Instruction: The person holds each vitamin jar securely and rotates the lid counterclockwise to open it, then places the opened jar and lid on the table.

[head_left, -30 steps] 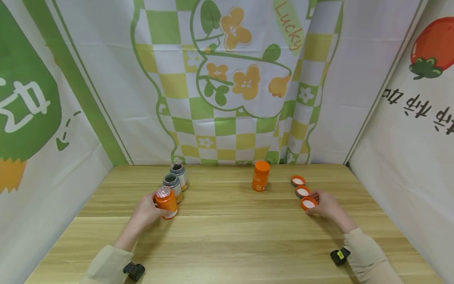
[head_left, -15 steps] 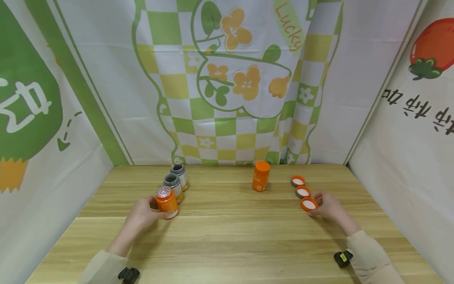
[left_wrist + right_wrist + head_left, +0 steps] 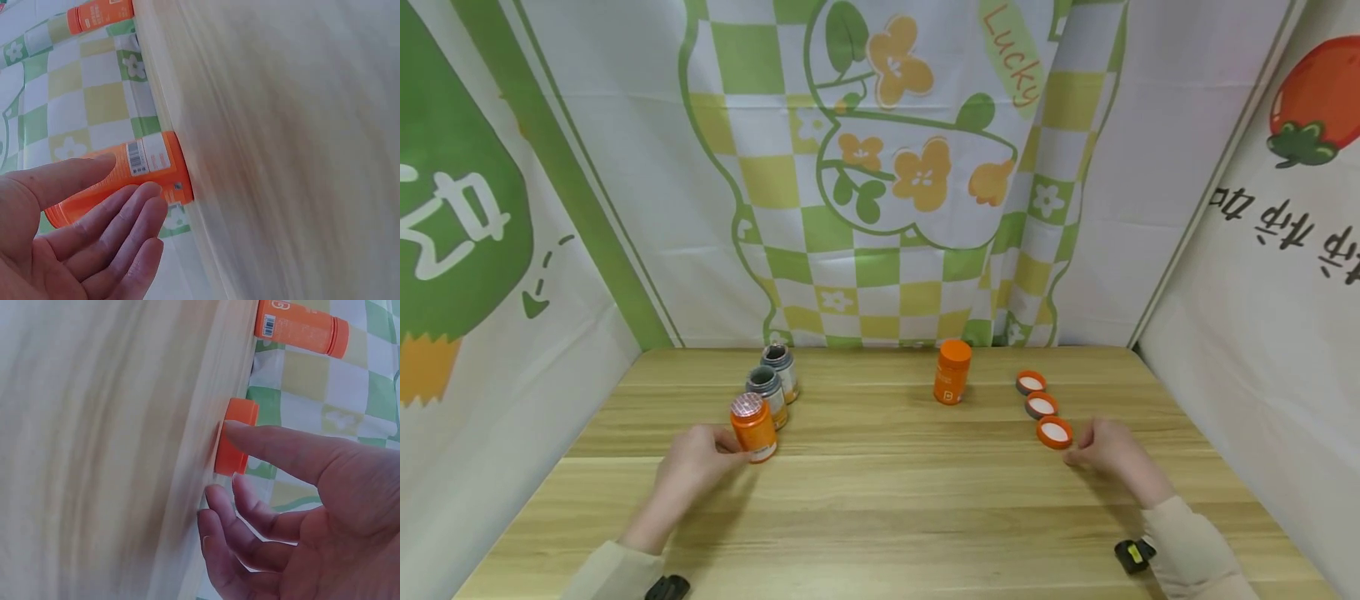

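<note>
On the left of the table stands an orange bottle [image 3: 753,429] with a silvery seal on its uncapped top. My left hand [image 3: 694,460] is right beside it, thumb and fingers spread loosely in the left wrist view; whether a fingertip touches the bottle I cannot tell. Behind it stand two grey uncapped bottles [image 3: 767,396] [image 3: 781,371] in a slanting row. On the right, an orange lid [image 3: 1055,432] lies with its white inside up. My right hand [image 3: 1111,454] is just to its right, fingers loosely bent and holding nothing.
Two more upturned lids [image 3: 1041,406] [image 3: 1031,382], orange inside with grey sides, lie behind the orange lid. A capped orange bottle [image 3: 952,372] stands toward the back, right of centre. The wooden table [image 3: 880,517] ends at a checked cloth [image 3: 880,275].
Both hands have let go and drawn back: the left hand off the orange bottle, the right hand off the orange lid. The bottle and lid have stayed in place.
</note>
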### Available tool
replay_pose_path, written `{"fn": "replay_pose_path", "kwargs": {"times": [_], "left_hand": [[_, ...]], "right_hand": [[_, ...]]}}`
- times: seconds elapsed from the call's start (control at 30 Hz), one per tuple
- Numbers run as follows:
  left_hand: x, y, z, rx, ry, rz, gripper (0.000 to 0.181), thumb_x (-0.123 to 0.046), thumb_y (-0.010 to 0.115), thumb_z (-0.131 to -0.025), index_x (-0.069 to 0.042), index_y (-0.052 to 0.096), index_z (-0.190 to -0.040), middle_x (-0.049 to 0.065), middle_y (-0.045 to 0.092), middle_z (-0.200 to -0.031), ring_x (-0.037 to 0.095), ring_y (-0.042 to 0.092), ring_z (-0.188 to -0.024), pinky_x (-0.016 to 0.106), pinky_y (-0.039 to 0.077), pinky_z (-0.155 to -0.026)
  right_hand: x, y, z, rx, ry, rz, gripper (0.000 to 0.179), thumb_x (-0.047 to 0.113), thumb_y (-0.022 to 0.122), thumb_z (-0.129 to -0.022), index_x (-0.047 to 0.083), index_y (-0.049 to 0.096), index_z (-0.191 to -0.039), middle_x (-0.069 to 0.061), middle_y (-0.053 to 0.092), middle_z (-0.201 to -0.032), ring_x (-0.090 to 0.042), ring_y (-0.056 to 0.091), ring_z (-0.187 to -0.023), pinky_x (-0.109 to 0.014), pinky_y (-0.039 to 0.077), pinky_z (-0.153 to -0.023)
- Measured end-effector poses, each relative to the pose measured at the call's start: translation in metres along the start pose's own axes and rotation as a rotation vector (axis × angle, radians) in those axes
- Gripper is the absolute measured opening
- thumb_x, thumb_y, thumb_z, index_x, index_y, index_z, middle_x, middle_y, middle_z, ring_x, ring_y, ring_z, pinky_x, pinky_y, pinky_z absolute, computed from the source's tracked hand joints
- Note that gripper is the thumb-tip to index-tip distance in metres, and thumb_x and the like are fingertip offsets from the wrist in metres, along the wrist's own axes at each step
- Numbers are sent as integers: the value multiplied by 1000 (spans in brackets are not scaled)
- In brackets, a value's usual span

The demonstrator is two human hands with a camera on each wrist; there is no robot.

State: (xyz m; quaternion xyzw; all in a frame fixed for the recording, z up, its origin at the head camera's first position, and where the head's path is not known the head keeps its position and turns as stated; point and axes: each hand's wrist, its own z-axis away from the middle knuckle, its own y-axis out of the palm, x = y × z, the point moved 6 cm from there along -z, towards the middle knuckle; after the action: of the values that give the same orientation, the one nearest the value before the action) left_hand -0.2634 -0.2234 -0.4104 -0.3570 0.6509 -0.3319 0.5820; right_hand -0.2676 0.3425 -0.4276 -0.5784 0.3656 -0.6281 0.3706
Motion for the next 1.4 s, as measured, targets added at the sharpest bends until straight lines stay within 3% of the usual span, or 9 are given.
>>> {"fn": "replay_pose_path", "kwargs": {"times": [0.43, 0.63, 1.1, 1.4], "left_hand": [[-25, 12, 5, 36, 74, 8, 10, -23, 77, -73, -14, 76, -79, 0, 72, -79, 12, 59, -72, 34, 46, -65], [-34, 22, 5, 68, 69, 50, 11, -22, 77, -74, -14, 76, -82, 0, 73, -80, 13, 62, -74, 35, 48, -68], [-56, 37, 2, 86, 73, 132, 16, -19, 74, -77, -8, 73, -89, -1, 70, -80, 10, 61, -73, 32, 50, -69], [-69, 47, -7, 97, 99, 161, 18, -18, 72, -80, -6, 72, -93, 0, 70, -83, 11, 62, -75, 32, 50, -70]], "right_hand": [[19, 8, 13, 51, -31, -51, 24, 24, 71, -80, 7, 58, -69, 3, 48, -62, -13, 43, -57, -28, 35, -53], [33, 10, 17, 50, -63, -28, 23, 27, 69, -82, 5, 62, -82, 0, 57, -74, -14, 48, -64, -28, 39, -57], [54, 21, 9, 31, -116, -25, 22, 29, 64, -87, 7, 64, -86, -4, 65, -83, -15, 53, -69, -31, 43, -61], [68, 27, 4, 19, -152, -28, 19, 27, 63, -88, 8, 66, -91, -4, 68, -92, -23, 63, -88, -38, 50, -73]]}}
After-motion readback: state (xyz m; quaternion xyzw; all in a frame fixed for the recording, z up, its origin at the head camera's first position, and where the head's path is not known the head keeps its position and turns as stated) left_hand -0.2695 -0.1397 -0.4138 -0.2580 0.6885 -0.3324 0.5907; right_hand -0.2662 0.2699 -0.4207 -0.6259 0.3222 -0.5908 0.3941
